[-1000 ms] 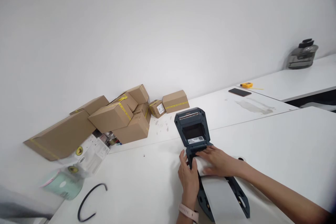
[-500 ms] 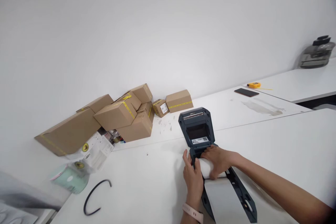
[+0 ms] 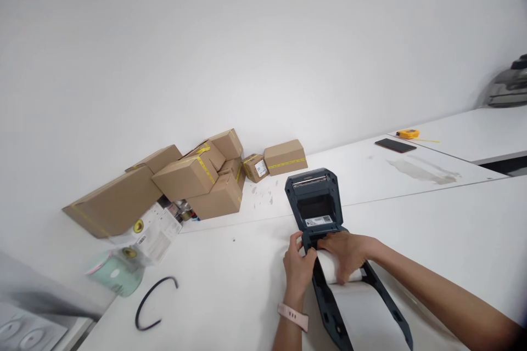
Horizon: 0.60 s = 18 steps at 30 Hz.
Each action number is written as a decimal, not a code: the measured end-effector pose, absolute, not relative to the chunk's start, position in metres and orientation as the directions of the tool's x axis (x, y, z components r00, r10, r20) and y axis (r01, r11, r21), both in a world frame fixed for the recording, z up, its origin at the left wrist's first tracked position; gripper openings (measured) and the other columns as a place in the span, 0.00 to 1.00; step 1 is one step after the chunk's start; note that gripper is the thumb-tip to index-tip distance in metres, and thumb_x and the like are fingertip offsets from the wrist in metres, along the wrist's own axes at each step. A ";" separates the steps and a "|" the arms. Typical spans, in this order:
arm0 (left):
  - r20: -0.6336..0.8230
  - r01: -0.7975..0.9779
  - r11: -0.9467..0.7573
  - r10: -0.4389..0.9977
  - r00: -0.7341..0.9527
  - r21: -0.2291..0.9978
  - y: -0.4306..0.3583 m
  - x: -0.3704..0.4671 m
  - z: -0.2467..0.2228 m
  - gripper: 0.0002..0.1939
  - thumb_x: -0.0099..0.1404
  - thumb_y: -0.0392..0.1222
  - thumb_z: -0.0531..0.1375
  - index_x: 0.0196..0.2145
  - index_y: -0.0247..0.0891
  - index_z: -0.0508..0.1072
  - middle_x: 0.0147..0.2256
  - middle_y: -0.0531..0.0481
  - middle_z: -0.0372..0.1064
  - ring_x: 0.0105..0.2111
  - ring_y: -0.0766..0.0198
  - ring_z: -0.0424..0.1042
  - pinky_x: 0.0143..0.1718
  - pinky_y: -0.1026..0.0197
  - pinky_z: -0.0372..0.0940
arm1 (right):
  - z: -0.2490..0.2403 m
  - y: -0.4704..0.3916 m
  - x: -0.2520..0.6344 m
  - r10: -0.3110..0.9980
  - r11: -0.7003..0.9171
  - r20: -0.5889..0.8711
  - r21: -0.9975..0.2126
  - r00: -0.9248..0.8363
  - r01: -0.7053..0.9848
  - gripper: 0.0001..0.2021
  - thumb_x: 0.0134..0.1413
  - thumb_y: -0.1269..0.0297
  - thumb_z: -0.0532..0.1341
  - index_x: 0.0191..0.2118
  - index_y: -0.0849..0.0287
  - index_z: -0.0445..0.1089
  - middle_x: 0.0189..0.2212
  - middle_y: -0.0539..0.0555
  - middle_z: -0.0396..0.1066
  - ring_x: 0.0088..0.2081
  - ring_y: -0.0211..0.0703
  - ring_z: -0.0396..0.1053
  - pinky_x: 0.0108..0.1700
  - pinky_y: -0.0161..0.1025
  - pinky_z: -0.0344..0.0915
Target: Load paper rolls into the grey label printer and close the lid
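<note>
A dark blue-grey printer [image 3: 315, 197] stands on the table with its lid raised. Inside lies a white paper roll [image 3: 328, 266], its strip [image 3: 366, 312] running toward me over the printer's base. My right hand [image 3: 346, 252] is over the roll, fingers pressed down on it from the right and gripping it. On the printer's left side wall rests my left hand [image 3: 298, 269], fingers bent round the edge, thumb near the roll's left end. A pink watch band [image 3: 292, 316] circles the left wrist.
Cardboard boxes [image 3: 185, 177] are piled against the wall at left. In front of them lie a white package [image 3: 158, 235], a green pouch [image 3: 117, 273] and a black curved strip [image 3: 146, 301]. A phone [image 3: 396, 145], a yellow tape measure [image 3: 408, 134] and a dark container [image 3: 508, 88] are at right.
The view has shifted slightly, so the scene sits a little differently. My left hand has moved a bit left and away from the roll. My right hand stays on the roll.
</note>
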<state>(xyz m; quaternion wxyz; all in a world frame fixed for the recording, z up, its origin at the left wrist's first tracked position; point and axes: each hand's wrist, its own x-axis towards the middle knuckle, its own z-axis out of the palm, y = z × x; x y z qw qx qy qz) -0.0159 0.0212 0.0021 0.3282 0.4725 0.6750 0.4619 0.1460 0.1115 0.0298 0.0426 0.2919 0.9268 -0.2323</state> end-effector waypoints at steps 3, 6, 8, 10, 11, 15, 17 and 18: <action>0.014 0.333 0.091 0.954 -0.301 0.938 0.025 -0.023 0.003 0.21 0.56 0.40 0.63 0.50 0.45 0.76 0.46 0.48 0.79 0.47 0.54 0.77 0.52 0.55 0.67 | 0.036 0.111 0.147 0.495 0.715 -0.263 -0.418 -0.828 0.560 0.39 0.25 0.53 0.71 0.52 0.57 0.71 0.49 0.62 0.74 0.50 0.68 0.71 0.47 0.53 0.68; 0.022 0.336 0.080 0.957 -0.290 0.939 0.026 -0.026 0.002 0.19 0.56 0.41 0.63 0.46 0.44 0.79 0.45 0.47 0.79 0.46 0.53 0.77 0.52 0.53 0.68 | 0.047 0.108 0.149 0.485 0.703 -0.278 -0.441 -0.829 0.558 0.37 0.26 0.55 0.71 0.50 0.57 0.72 0.46 0.61 0.74 0.47 0.66 0.72 0.46 0.53 0.69; 0.025 0.339 0.076 0.959 -0.284 0.938 0.025 -0.026 0.001 0.18 0.56 0.41 0.63 0.46 0.43 0.80 0.45 0.47 0.79 0.45 0.53 0.77 0.52 0.52 0.69 | 0.058 0.105 0.153 0.490 0.692 -0.268 -0.459 -0.830 0.557 0.36 0.25 0.56 0.72 0.49 0.57 0.72 0.44 0.60 0.74 0.46 0.64 0.72 0.45 0.52 0.69; 0.025 0.342 0.075 0.960 -0.280 0.937 0.025 -0.026 0.001 0.18 0.56 0.41 0.63 0.46 0.43 0.80 0.45 0.46 0.79 0.43 0.54 0.77 0.51 0.52 0.69 | 0.072 0.101 0.161 0.483 0.676 -0.236 -0.511 -0.843 0.531 0.37 0.24 0.58 0.73 0.50 0.56 0.72 0.44 0.58 0.74 0.45 0.62 0.73 0.45 0.51 0.69; 0.024 0.344 0.077 0.960 -0.278 0.936 0.025 -0.026 0.001 0.18 0.57 0.41 0.62 0.46 0.43 0.80 0.45 0.46 0.79 0.42 0.54 0.78 0.50 0.52 0.70 | 0.080 0.100 0.169 0.472 0.661 -0.210 -0.559 -0.856 0.501 0.37 0.24 0.59 0.73 0.50 0.55 0.71 0.45 0.57 0.74 0.45 0.60 0.73 0.45 0.49 0.70; 0.017 0.348 0.083 0.961 -0.275 0.934 0.023 -0.025 0.002 0.18 0.58 0.43 0.62 0.46 0.45 0.80 0.45 0.47 0.79 0.41 0.55 0.78 0.49 0.53 0.70 | 0.103 0.096 0.221 0.417 0.544 0.002 -0.801 -0.909 0.248 0.35 0.34 0.52 0.70 0.54 0.53 0.71 0.49 0.55 0.75 0.48 0.56 0.74 0.49 0.46 0.70; 0.016 0.347 0.084 0.961 -0.276 0.934 0.022 -0.023 0.001 0.18 0.59 0.44 0.62 0.47 0.44 0.79 0.46 0.47 0.79 0.42 0.54 0.77 0.48 0.53 0.70 | 0.103 0.095 0.258 0.536 0.546 0.208 -0.825 -0.818 0.148 0.38 0.34 0.37 0.67 0.52 0.54 0.74 0.46 0.56 0.77 0.45 0.54 0.76 0.48 0.45 0.71; 0.017 0.347 0.086 0.959 -0.283 0.934 0.022 -0.022 0.001 0.18 0.59 0.45 0.62 0.47 0.44 0.79 0.47 0.47 0.78 0.42 0.54 0.77 0.48 0.54 0.70 | 0.098 0.094 0.278 0.656 0.577 0.342 -0.802 -0.673 0.155 0.42 0.31 0.29 0.63 0.49 0.54 0.77 0.42 0.57 0.78 0.41 0.53 0.77 0.44 0.45 0.71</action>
